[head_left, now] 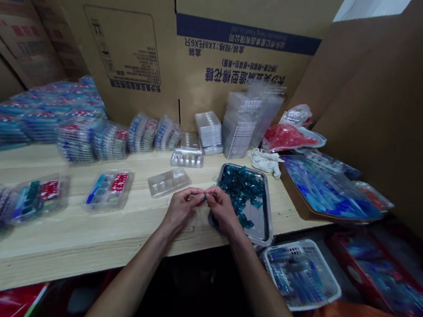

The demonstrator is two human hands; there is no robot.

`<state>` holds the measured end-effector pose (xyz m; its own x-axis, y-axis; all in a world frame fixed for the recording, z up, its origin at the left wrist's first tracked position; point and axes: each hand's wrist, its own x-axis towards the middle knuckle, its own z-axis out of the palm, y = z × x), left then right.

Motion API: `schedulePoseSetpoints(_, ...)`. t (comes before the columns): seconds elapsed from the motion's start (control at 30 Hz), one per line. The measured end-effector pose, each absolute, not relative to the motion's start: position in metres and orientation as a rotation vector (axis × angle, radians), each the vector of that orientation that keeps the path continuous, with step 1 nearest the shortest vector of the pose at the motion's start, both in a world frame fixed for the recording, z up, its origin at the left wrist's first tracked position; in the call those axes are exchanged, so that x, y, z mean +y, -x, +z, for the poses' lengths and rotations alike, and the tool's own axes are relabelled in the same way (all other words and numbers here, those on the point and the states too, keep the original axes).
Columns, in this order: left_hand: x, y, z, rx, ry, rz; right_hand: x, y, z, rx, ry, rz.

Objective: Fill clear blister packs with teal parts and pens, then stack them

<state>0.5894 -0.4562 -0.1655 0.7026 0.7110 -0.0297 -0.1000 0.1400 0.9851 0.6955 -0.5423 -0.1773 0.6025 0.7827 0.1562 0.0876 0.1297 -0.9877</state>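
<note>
My left hand (pixel 182 207) and my right hand (pixel 223 206) meet fingertip to fingertip above the table, at the left rim of a metal tray (pixel 263 224). Both are closed in a pinch; a small dark bit shows between the fingertips, too little to name. Shiny teal crumpled pieces (pixel 244 185) lie heaped in the tray, partly hidden by my right hand. Just beyond my left hand lies a clear plastic compartment tray (pixel 168 181). Left of it sits a filled clear pack (pixel 109 189) with blue, white and red contents.
Stacked clear trays (pixel 240 126) stand at the back before a large cardboard box (pixel 134 32). Rows of filled packs (pixel 76 138) line the left. At right are a white cloth (pixel 266 160), a carton of blue packets (pixel 323 186) and, lower, a white basket (pixel 301 275).
</note>
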Motion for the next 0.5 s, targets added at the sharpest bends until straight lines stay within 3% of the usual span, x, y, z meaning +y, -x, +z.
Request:
schedulePoseSetpoints(0.13,-0.44,-0.577,-0.171,0.639,-1.385,0.678,-0.551,-0.7,-0.178,-1.029,1.604,0.468)
schedulePoseSetpoints(0.33,-0.401,-0.55,-0.185,0.691,-1.979,0.727,-0.587,-0.724,-0.176,-1.265,2.468,0.183)
schedulePoseSetpoints(0.5,-0.408,-0.556,-0.191,0.586,-2.391,0.655,-0.59,-0.722,-0.175,-1.315,2.578,0.198)
